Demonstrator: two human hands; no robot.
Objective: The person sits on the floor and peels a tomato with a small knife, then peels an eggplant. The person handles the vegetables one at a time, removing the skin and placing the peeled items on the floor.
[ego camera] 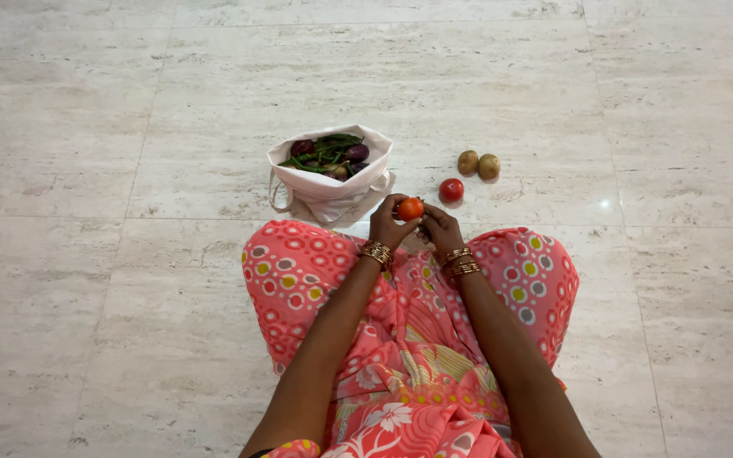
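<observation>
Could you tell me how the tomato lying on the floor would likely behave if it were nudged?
The tomato on the floor is round and the marble floor looks smooth, so it would probably roll. Its glossy skin may be slippery, and hard squeezing could bruise it.

a small round red-orange tomato (410, 209) sits just left of the frame's centre, pinched between the fingertips of both hands, above the pink patterned lap.

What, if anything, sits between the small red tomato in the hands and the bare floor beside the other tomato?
Nothing visible. The small round red tomato is held between the left hand and the right hand. The marble floor between it and the second red tomato lies bare; the white cloth bag stands off to the left.
</observation>
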